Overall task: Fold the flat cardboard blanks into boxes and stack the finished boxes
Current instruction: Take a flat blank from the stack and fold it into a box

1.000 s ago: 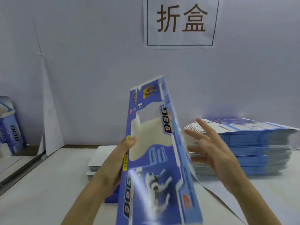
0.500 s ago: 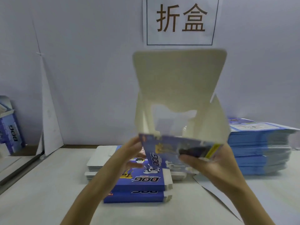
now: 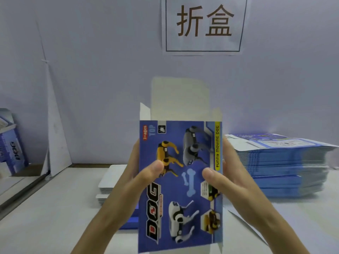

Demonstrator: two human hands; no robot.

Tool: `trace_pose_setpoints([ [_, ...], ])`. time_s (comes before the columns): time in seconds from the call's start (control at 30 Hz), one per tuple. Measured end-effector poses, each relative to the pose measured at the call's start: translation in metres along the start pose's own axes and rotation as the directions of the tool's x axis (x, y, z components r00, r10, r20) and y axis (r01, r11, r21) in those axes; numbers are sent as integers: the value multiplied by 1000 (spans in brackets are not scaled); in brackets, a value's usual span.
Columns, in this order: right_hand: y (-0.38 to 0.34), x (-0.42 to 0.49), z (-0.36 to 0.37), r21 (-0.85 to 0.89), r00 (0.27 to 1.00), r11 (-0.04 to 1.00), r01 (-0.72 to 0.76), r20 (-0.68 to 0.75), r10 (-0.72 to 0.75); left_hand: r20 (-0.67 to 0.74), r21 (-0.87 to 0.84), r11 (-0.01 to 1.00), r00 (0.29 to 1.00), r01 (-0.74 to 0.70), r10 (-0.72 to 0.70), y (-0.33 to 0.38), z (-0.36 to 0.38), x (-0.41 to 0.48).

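Note:
I hold a blue cardboard box (image 3: 180, 187), printed with robot dogs and the word DOG, upright in front of me at the centre of the view. Its white top flaps (image 3: 179, 99) stand open above the printed face. My left hand (image 3: 139, 180) grips the box's left edge with the thumb on the front. My right hand (image 3: 225, 182) grips the right edge, thumb pressed on the front too. A thick stack of flat blue blanks (image 3: 286, 164) lies on the table at the right. Folded blue boxes (image 3: 129, 219) lie on the table behind the held box, mostly hidden.
A low pile of white cards (image 3: 111, 182) sits on the table behind my left hand. Finished DOG boxes (image 3: 11, 143) stand at the far left edge. A white paper sheet (image 3: 55, 143) leans against the wall. A sign with two characters (image 3: 203, 22) hangs above.
The blank was swung from a tilted flat sheet into an opened tube, then turned so its printed face points at me. Both hands moved from loose contact to gripping its side edges.

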State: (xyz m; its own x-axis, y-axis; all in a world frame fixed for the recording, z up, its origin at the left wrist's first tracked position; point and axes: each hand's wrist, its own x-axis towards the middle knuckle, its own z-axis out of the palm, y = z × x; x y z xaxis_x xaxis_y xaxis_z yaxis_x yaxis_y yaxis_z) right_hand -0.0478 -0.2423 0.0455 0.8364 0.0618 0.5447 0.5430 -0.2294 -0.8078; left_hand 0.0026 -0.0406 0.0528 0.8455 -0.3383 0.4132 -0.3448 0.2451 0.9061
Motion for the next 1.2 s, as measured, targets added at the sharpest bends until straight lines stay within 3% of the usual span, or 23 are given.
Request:
trace_pose_setpoints([
  [0.07,0,-1,-1,-13,994,996,88,-70,-89,-20,-56,997,999,-52,51,-3,-6,-5],
  [0.13,0,-3,-4,-45,980,985,164,-102,-168,2,-98,995,1000,-8,8,-4,-5,-6],
  [0.2,-2,-4,-6,-111,970,970,216,-90,-226,8,-93,994,999,52,-52,-4,-2,-6],
  [0.43,-6,-4,-6,-286,911,880,379,-53,-409,-25,-62,997,999,42,-43,-9,-4,-8],
  [0.57,-3,-2,-9,-339,901,852,399,-26,-432,31,15,998,998,61,-62,-14,-7,-11],
  [0.8,6,1,-2,-522,841,727,447,-32,-540,-18,5,998,998,63,-63,-19,1,-10],
  [0.93,5,0,-2,-462,852,775,431,-73,-518,-14,-31,998,999,48,-49,-18,1,-11],
  [1.1,7,1,-3,-546,805,706,452,-91,-586,8,-35,999,1000,8,-8,-16,5,-14],
  [1.2,5,0,-4,-528,812,722,447,-99,-575,-5,-31,999,1000,30,-30,-14,6,-15],
])
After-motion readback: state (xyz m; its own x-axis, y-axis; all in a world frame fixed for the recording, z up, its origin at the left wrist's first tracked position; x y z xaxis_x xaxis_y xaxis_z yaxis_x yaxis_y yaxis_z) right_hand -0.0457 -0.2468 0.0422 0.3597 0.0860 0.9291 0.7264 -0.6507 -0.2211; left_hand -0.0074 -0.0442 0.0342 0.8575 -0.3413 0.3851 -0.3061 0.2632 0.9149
